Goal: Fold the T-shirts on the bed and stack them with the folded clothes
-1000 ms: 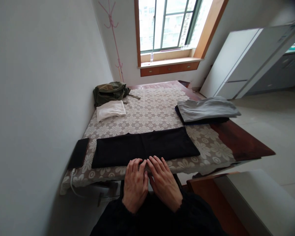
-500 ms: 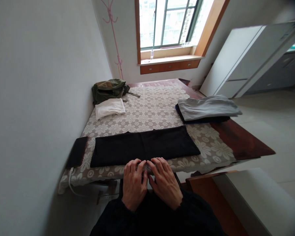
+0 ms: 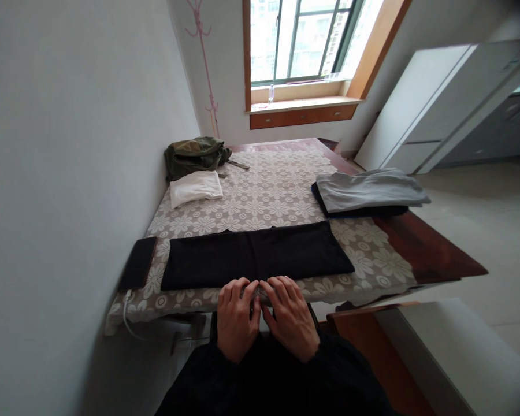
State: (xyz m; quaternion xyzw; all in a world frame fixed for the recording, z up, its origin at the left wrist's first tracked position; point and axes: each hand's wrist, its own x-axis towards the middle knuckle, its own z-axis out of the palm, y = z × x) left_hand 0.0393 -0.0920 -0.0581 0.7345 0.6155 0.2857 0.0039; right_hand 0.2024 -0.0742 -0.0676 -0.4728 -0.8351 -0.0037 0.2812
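Note:
My left hand (image 3: 238, 320) and my right hand (image 3: 290, 318) rest side by side at the table's near edge, palms down. Their fingers are stretched forward, a little bent and slightly apart, holding nothing that I can see. Just beyond the fingertips lies a black folded garment (image 3: 255, 254), flat in a long rectangle across the table. Whether the fingertips touch its near edge I cannot tell. Under it spreads a floral lace tablecloth (image 3: 268, 196).
A dark tablet-like device (image 3: 137, 264) with a white cable (image 3: 127, 318) lies left. Behind are a white folded cloth (image 3: 196, 188) and a green backpack (image 3: 197, 156). At right sits a stack of folded clothes, grey garment (image 3: 368, 189) on top. A wooden chair (image 3: 372, 335) stands near right.
Both hands keep nearly the same place and pose. The camera view has shifted very slightly; the garments on the table lie as before.

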